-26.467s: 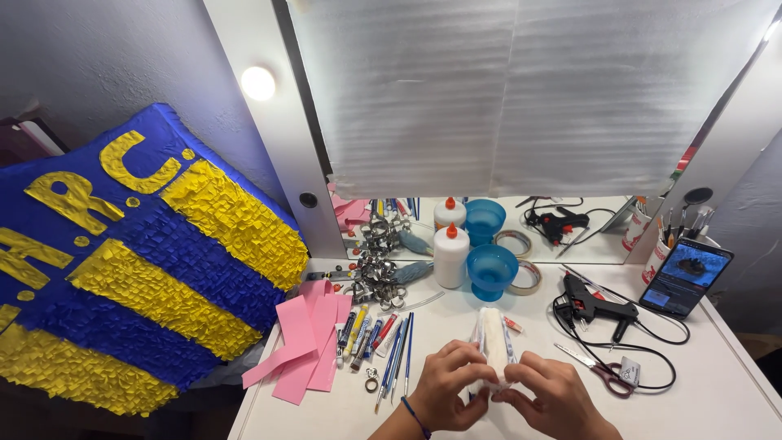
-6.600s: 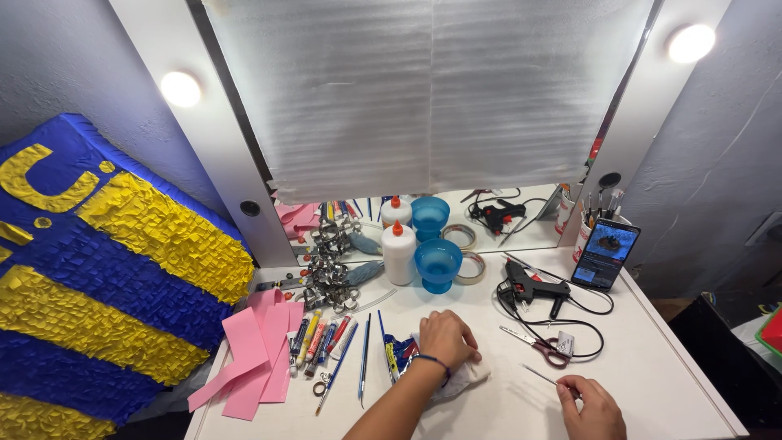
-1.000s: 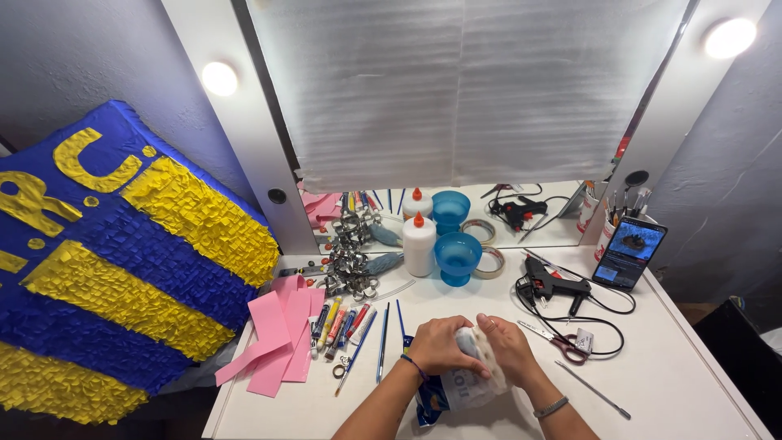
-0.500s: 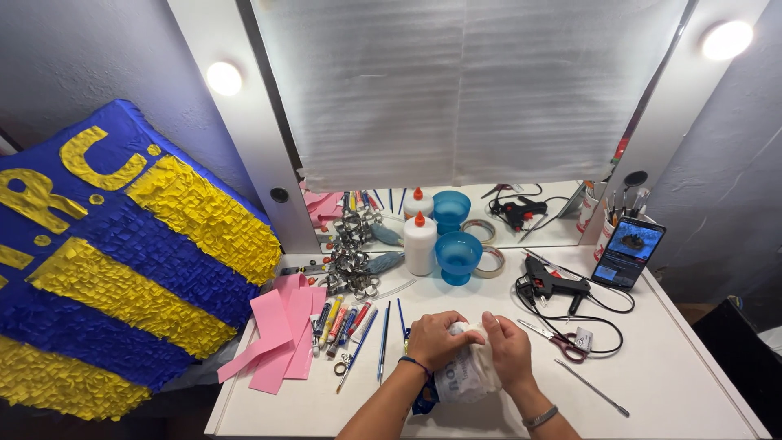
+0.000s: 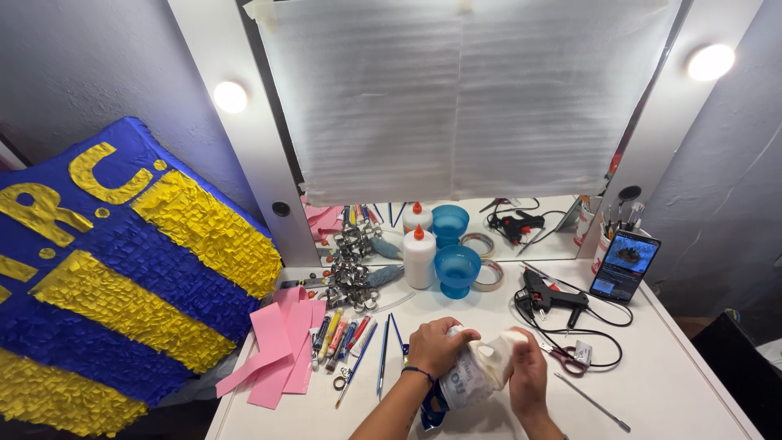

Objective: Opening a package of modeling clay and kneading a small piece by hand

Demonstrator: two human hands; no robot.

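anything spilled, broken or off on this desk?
No spill or damage shows. The desk is cluttered but orderly: glue bottle upright, blue bowl upright, pink paper strips loosely fanned at the left edge. Left hand and right hand grip a crumpled white plastic bag.

a crumpled white packet (image 5: 476, 371) with dark print and a blue end sits low on the white table (image 5: 676, 383), clasped between the left hand (image 5: 436, 346) and right hand (image 5: 528, 376). a white glue bottle (image 5: 419, 257) with an orange cap stands at the back beside a blue bowl (image 5: 456, 269). at the far right a phone (image 5: 625, 266) leans upright, its lit screen blue and dark; on the left, a big blue and yellow fringed board (image 5: 114, 269) carries yellow letters.
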